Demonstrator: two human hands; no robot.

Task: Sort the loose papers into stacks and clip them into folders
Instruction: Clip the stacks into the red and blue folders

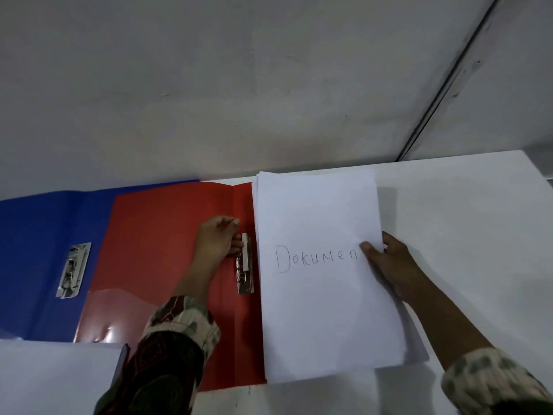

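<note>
An open red folder lies on the white table, partly over an open blue folder. My left hand grips the lever of the red folder's metal clip, which stands raised. A stack of white papers, its top sheet hand-lettered "Dokumen", lies on the red folder's right half beside the clip. My right hand pinches the stack's right edge, thumb on top.
The blue folder's own metal clip lies flat at the left. More white paper sits at the near left. The white table runs right to a grey wall behind.
</note>
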